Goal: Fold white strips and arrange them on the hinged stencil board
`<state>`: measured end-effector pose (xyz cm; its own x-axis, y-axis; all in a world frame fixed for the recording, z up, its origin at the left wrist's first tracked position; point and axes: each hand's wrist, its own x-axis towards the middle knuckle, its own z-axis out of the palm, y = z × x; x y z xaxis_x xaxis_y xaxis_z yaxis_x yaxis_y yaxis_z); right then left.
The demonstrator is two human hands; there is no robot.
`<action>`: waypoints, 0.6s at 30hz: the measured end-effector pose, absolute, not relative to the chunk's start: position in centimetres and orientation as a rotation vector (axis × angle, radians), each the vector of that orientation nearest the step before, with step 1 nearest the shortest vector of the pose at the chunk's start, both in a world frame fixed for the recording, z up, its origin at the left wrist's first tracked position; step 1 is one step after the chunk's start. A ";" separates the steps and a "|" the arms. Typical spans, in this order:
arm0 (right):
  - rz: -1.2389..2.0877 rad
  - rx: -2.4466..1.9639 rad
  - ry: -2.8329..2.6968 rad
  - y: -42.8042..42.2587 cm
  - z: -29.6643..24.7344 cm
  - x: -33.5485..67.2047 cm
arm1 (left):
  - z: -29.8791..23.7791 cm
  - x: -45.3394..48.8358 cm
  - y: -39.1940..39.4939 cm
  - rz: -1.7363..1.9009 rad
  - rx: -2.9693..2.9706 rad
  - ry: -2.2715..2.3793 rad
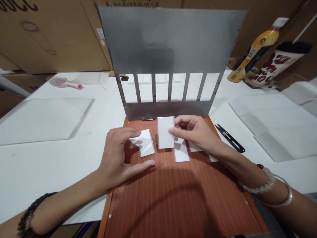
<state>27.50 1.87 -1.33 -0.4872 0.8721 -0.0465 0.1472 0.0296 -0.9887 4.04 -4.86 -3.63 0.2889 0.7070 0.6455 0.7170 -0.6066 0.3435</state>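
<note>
Pinched between the thumb and fingers of my right hand (pixel 192 130) is a small white card (pixel 165 133), held upright just above the reddish wooden board (pixel 158 201). My left hand (pixel 117 153) is spread, thumb and fingers apart, around another white card (pixel 146 145) that lies tilted on the board; whether the fingertips touch it I cannot tell. Below my right hand lies a further white card (pixel 182 152), and more cards are partly hidden under my right wrist. At the board's back edge stands a raised grey metal plate (pixel 168 43) with a row of rectangular slots, joined by a hinge (pixel 147 118).
Black thread snips (pixel 230 138) lie right of the board. Clear plastic sheets (pixel 269 122) spread at the right, and another sheet (pixel 44 119) at the left. A pink brush (pixel 65 82), yellow bottle (pixel 257 49) and lidded cup (pixel 279 64) stand farther back, before cardboard boxes (pixel 56 36).
</note>
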 end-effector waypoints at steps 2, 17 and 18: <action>1.504 -1.040 -1.698 1.9 -1.3 27.5 | -3.6 4.0 -4.8 -1.247 -2.509 -1.395; 1.477 -1.103 -1.667 1.5 -1.3 27.6 | -3.3 2.2 -2.9 -0.500 -2.553 -1.588; 1.490 -1.106 -1.668 1.5 -1.3 27.6 | -3.2 2.2 -2.8 -0.546 -2.563 -1.585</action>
<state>27.61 1.47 -1.33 -0.4449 0.8926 -0.0733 0.1731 0.0054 -0.9849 2.24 -2.82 -3.19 0.4015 0.8508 0.3389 0.8790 -0.4620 0.1184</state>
